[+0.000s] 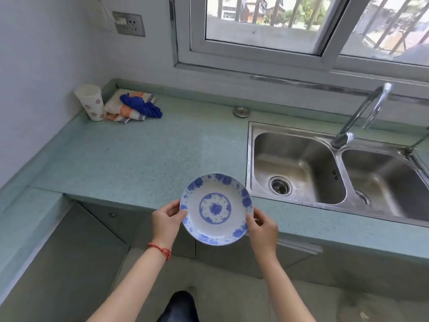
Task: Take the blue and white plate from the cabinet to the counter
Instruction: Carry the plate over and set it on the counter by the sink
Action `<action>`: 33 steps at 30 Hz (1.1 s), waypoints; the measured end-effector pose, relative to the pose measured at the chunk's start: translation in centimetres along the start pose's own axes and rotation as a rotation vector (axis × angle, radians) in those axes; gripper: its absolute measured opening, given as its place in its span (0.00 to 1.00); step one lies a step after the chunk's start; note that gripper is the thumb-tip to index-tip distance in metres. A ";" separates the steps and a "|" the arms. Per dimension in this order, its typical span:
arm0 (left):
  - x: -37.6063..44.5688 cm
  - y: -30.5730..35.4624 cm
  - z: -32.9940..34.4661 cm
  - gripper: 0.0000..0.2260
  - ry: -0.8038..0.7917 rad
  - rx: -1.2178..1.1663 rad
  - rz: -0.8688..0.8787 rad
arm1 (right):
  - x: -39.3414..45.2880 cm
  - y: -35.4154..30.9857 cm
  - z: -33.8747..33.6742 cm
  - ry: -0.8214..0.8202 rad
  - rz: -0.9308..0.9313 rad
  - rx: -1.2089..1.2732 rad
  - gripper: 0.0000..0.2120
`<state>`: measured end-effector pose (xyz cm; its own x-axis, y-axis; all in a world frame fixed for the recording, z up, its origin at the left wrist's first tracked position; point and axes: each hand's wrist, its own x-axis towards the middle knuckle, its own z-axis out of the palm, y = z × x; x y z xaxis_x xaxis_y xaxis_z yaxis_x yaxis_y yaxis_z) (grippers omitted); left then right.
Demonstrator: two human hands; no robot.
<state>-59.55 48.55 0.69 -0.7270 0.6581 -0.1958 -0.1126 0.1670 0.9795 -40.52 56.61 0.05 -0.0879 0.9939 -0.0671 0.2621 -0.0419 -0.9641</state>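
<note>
The blue and white plate [216,209], round with blue flowers on its rim and a blue ring in the middle, is held face up in the air over the front edge of the pale green counter [144,156]. My left hand [166,219] grips its left rim, thumb on top. My right hand [263,228] grips its right rim the same way. A red string bracelet sits on my left wrist. The grey cabinet doors [234,256] below the counter look closed.
A double steel sink [299,166] with a tall tap [362,115] lies just right of the plate. At the back left corner stand a patterned cup [91,102] and folded cloths [132,108]. A lower side counter [25,228] runs along the left. A window is behind.
</note>
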 end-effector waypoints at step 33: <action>18.9 -1.3 6.6 0.14 0.090 0.341 -0.093 | 19.3 1.6 9.2 -0.137 0.120 -0.246 0.08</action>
<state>-68.68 65.56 -4.62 -0.7826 0.5640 -0.2634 0.0403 0.4682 0.8827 -50.61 74.77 -5.16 -0.1670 0.9595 -0.2267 0.5014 -0.1153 -0.8575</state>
